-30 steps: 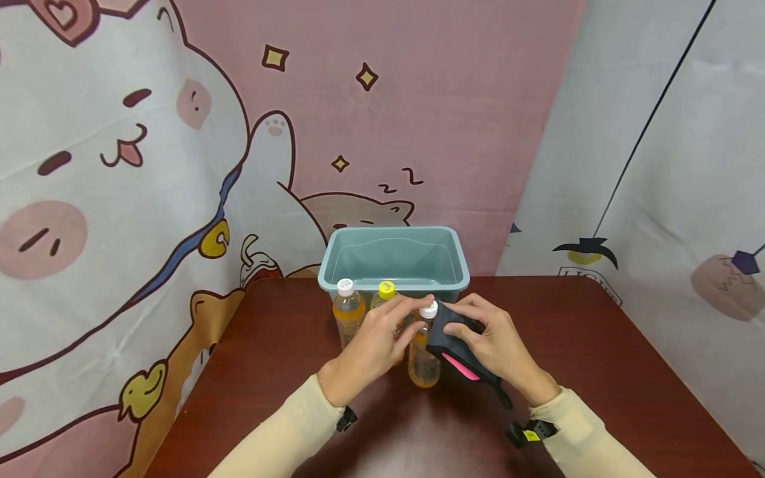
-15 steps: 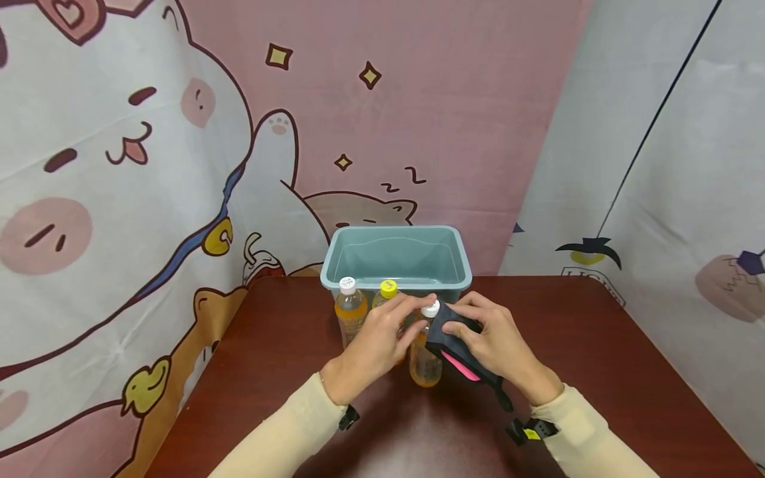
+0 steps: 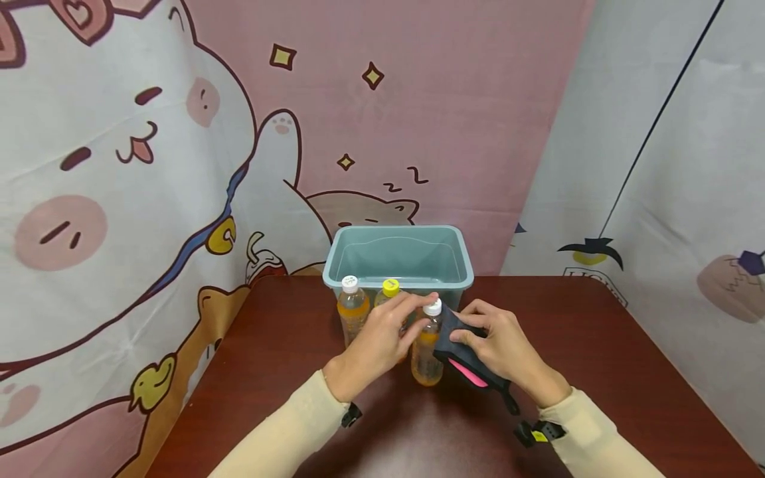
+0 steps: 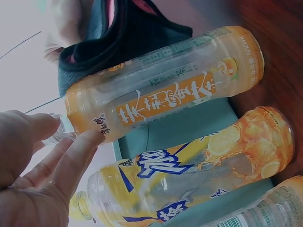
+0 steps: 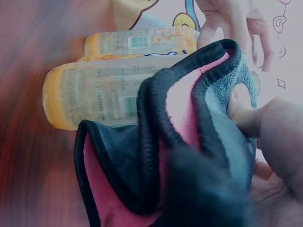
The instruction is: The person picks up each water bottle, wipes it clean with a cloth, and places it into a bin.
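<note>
A clear plastic bottle with a white cap and orange label stands upright on the table, nearest to me in a group of three. My left hand grips it at the neck, thumb and fingers about the cap; in the left wrist view the fingers lie along its shoulder. My right hand pinches a folded dark grey cloth with black edging and pink inside, held against or close to the bottle's right side. Behind the left hand stand a yellow-capped bottle and another white-capped bottle.
A light blue-green plastic bin stands just behind the bottles at the back of the dark red-brown table. A cartoon-printed curtain hangs behind the table and along its sides.
The right hand and cloth have shifted slightly to the right. The left hand keeps its place at the bottle's neck. The head view has turned slightly.
</note>
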A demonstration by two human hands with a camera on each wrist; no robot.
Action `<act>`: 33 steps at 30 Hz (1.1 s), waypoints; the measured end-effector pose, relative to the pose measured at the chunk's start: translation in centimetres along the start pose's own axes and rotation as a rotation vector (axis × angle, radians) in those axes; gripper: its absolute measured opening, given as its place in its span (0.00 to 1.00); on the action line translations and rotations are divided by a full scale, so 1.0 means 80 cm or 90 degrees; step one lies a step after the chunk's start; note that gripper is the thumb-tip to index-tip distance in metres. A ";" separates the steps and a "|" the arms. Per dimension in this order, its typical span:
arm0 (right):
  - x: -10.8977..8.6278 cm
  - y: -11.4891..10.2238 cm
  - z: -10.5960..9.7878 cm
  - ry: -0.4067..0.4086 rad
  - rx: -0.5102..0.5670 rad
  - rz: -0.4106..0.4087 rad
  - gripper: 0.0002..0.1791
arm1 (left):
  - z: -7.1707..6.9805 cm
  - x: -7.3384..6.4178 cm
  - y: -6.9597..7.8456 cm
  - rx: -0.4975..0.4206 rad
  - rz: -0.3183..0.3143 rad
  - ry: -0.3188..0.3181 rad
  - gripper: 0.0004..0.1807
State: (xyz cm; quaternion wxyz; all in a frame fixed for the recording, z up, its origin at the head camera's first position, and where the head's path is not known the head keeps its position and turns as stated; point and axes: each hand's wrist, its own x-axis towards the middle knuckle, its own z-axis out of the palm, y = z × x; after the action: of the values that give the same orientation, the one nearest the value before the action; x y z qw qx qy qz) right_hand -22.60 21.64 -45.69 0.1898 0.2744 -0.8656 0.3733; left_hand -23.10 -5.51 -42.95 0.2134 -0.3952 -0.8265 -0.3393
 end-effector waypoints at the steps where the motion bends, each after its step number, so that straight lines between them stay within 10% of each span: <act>1: -0.002 0.002 0.001 -0.006 0.001 0.005 0.24 | 0.000 0.000 0.000 0.002 0.002 0.001 0.28; 23: -0.036 0.058 0.054 -0.244 -0.075 0.010 0.18 | 0.002 -0.001 0.000 0.015 0.009 0.003 0.26; 33: -0.032 0.057 0.057 -0.266 -0.092 0.022 0.20 | 0.001 -0.001 0.001 0.018 0.007 0.006 0.28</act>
State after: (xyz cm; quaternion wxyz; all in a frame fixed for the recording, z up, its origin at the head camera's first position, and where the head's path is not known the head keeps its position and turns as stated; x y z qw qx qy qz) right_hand -23.97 21.69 -52.50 0.0192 0.3168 -0.9152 0.2484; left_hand -23.04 -5.45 -43.02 0.2246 -0.3952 -0.8280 -0.3284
